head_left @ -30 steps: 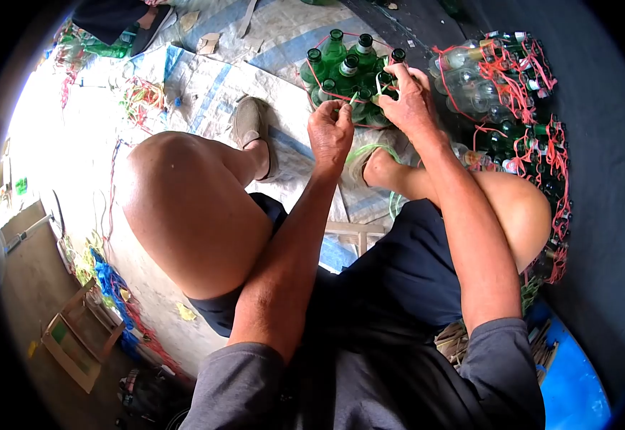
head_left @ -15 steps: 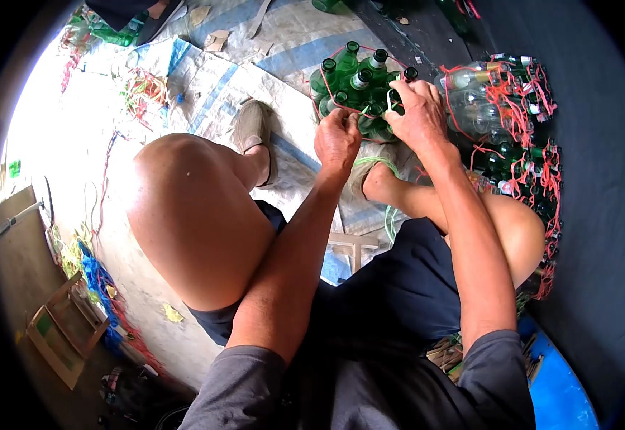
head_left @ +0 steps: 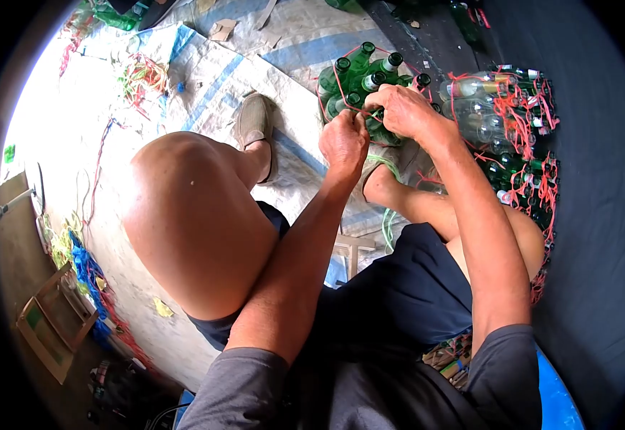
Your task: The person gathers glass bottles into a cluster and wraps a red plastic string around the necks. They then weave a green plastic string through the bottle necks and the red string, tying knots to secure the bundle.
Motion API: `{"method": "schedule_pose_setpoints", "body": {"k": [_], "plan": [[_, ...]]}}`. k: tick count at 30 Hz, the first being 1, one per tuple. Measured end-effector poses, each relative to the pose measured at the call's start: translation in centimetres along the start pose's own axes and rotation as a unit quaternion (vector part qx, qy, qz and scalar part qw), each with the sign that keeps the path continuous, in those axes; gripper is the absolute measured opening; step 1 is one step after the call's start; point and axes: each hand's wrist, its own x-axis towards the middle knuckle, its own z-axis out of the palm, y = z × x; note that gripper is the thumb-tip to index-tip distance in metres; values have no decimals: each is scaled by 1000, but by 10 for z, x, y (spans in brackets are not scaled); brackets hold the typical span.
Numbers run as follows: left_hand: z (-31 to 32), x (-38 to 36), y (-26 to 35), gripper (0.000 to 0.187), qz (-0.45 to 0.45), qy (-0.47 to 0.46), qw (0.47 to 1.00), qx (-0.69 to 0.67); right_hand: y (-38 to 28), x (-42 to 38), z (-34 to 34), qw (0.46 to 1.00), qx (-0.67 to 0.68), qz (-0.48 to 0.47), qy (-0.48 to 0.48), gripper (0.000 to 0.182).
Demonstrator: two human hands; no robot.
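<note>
A cluster of green glass bottles (head_left: 359, 66) stands upright between my feet, with red string (head_left: 342, 92) looped around and across the necks. My left hand (head_left: 345, 141) is closed at the near side of the cluster, its thumb and fingertips pinching the string. Close beside it, my right hand (head_left: 403, 112) bends over the near right bottles with its fingers closed on the string too. The fingertips of both hands nearly meet. My right hand covers some of the bottle necks, and the exact crossing of the string is hidden.
Bundles of bottles tied with red string (head_left: 514, 107) lie to the right along a dark sheet (head_left: 599, 236). A white and blue woven tarp (head_left: 216, 79) covers the floor. Tangled string (head_left: 142, 80) lies at left, and a wooden frame (head_left: 54, 326) stands at lower left.
My right hand has moved left and slightly down towards my left hand, and its raised fingers have closed in. The view has shifted slightly.
</note>
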Motion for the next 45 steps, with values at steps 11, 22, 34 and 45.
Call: {"method": "schedule_pose_setpoints", "body": {"k": [11, 22, 34, 45], "plan": [[1, 6, -6, 36, -50, -10, 999, 3, 0, 24, -12, 985, 13, 29, -170, 43], [-2, 5, 0, 38, -58, -1, 998, -21, -4, 5, -5, 932, -304, -186, 59, 12], [-9, 0, 3, 39, 3, 8, 998, -61, -2, 7, -27, 909, -355, -195, 104, 9], [-18, -2, 7, 39, 13, -5, 992, -123, -2, 18, -63, 950, -266, -156, 40, 14]]}}
